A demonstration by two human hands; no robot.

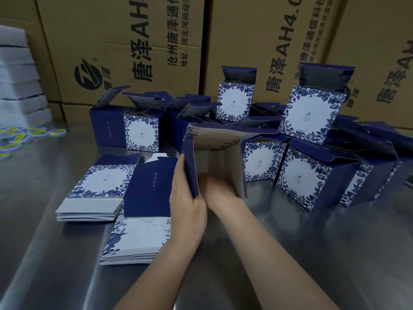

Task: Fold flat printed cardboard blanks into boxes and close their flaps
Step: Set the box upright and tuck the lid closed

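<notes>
Facing the person with its open mouth: one blank, opened into a square tube, the box in hand (223,139). It sits centre frame, directly ahead of both hands. The floral printed panel is on top, navy walls stand left and right, and the white inside shows. I cannot tell whether its lower edge rests on the counter (312,253).

The tube's long axis runs away from the person, roughly in line with the forearms.

- The left hand (186,198) is on the outside of the left navy wall. Its fingers lie up along the wall, the thumb is at the near edge, and it grips that wall.
- The right hand (215,186) is reached into the tube mouth, between the two walls. It is motion-blurred, so its finger posture is not legible and I cannot tell whether it holds anything.

The right hand is the deeper one, so it is nearer the far end.

Judgement: the tube is being squared or its far flaps set from inside. The coming move depends on pushing along the tube axis while the left hand braces the wall.

Just left of the left hand lie flat blanks in a nearer stack (138,224) and a farther stack (96,189). Behind and to the right are folded boxes (308,180), top flaps up, some upright and some tipped. Brown shipping cartons (134,41) form the back wall. At far left are white foam pads (17,74), with yellow labels (22,133) below them.
</notes>
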